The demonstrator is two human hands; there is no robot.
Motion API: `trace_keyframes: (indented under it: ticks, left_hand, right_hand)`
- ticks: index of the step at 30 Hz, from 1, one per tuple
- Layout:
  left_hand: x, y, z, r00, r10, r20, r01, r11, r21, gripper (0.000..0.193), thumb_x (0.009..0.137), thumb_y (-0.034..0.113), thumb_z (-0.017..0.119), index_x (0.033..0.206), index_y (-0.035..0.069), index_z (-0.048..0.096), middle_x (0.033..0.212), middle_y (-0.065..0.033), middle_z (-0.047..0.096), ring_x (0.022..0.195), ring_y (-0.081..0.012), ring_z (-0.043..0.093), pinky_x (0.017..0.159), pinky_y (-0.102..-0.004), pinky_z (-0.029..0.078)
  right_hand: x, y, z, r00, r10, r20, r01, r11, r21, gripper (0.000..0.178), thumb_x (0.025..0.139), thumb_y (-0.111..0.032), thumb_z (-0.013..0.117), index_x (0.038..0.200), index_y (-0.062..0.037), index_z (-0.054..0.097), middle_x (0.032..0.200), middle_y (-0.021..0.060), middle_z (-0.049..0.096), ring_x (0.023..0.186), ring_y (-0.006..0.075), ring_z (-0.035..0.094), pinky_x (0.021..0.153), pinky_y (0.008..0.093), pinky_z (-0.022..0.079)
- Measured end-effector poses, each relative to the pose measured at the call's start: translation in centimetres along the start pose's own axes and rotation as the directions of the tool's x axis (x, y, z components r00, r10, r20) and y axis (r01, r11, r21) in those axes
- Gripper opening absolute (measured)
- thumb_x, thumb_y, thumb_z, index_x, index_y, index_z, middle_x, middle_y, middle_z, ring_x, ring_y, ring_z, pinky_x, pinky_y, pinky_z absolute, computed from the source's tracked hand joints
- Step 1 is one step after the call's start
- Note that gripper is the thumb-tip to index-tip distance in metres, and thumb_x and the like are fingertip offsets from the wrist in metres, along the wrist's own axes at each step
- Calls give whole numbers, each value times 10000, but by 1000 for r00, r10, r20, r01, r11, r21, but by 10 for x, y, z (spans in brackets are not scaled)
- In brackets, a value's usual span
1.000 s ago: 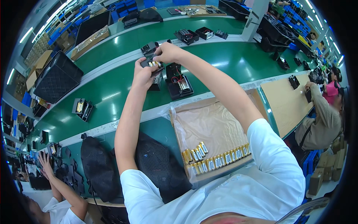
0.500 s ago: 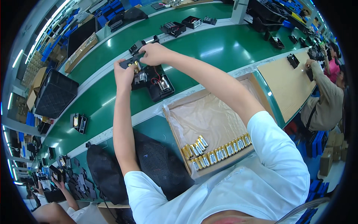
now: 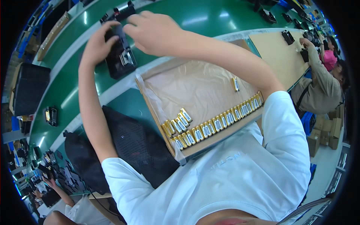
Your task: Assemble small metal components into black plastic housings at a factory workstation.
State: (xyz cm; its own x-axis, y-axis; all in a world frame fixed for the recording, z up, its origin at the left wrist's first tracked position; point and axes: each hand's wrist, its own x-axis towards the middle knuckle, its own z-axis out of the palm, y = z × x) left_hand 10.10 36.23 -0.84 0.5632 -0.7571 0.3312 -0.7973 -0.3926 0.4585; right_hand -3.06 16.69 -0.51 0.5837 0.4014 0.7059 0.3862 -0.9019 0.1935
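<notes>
Both my hands are at a black plastic battery case (image 3: pixel 122 67) on the green bench. My left hand (image 3: pixel 96 47) is closed on its far part, with the thumb on the near side and fingers curled over the far edge. From the right, my right hand (image 3: pixel 155 33) has its bent fingertips against the same part, slightly blurred. Bright metal shows inside the case's near end; my fingers hide much of the rest. Just beyond my hands sits another black case (image 3: pixel 124 10). Several gold and white batteries (image 3: pixel 213 125) line the near side of a shallow cardboard tray (image 3: pixel 150 112).
One loose battery (image 3: pixel 235 84) stands apart in the tray. A black mesh bag (image 3: pixel 140 144) lies left of it. Another open black case (image 3: pixel 50 116) sits on the bench at left. A brown board (image 3: pixel 275 52) lies at right, near a person in a tan sleeve (image 3: pixel 317 73).
The view has shifted, and bench and tray sit differently in it. The batteries and red wire seen by my hands earlier are now out of sight. My right forearm no longer covers one loose battery.
</notes>
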Motion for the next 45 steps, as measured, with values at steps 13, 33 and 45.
trace_keyframes:
  ticks: [13, 33, 45]
  left_hand:
    - [15, 35, 50, 752, -657, -46, 379, 489, -786, 456, 922, 112, 666, 1272, -68, 436, 1059, -207, 614, 958, -263, 662, 807, -333, 583]
    - [12, 43, 80, 888, -418, 193, 149, -137, -979, 341, 981, 222, 541, 1235, 21, 434, 1094, -169, 583, 954, -268, 633, 786, -422, 576]
    - [15, 41, 71, 781, -596, 186, 249, 23, -968, 376, 977, 211, 555, 1270, 7, 435, 1093, -192, 579, 961, -290, 633, 830, -454, 571]
  right_hand:
    - [-120, -115, -104, 642, 56, 765, -327, 922, 207, 274, 810, -242, 634, 969, -53, 514, 760, 166, 652, 464, 286, 605, 409, 380, 490]
    - [5, 31, 14, 867, 356, 349, -458, 844, 278, 178, 841, -170, 598, 916, -23, 666, 782, 109, 670, 611, 267, 596, 584, 340, 493]
    - [26, 26, 14, 696, 592, 407, -718, 588, 373, 198, 874, -188, 577, 845, -9, 657, 812, 156, 702, 667, 334, 652, 658, 397, 525]
